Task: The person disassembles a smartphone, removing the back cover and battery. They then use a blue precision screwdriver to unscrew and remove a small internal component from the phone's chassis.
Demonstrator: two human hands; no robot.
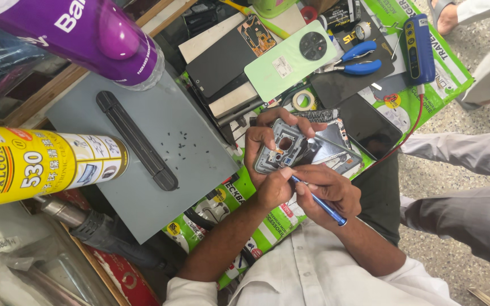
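My left hand (267,161) grips an opened phone (299,150) with its back off, so the grey inner frame and camera hole show. The fingers wrap over its top edge and the thumb lies on its near side. My right hand (330,192) holds a thin blue-handled screwdriver (323,205) like a pen. Its tip points at the lower left part of the phone, beside my left thumb. Both hands are over a green printed mat (426,90).
A grey metal plate (199,141) with a black bar and several tiny screws (178,144) lies to the left. Behind the phone are a light green back cover (282,65), blue pliers (359,59), a tape roll (303,100), a blue tester (418,39) and a black screen (370,130). Spray cans (41,164) and a heat gun (86,224) stand left. Another person's legs (466,192) are at right.
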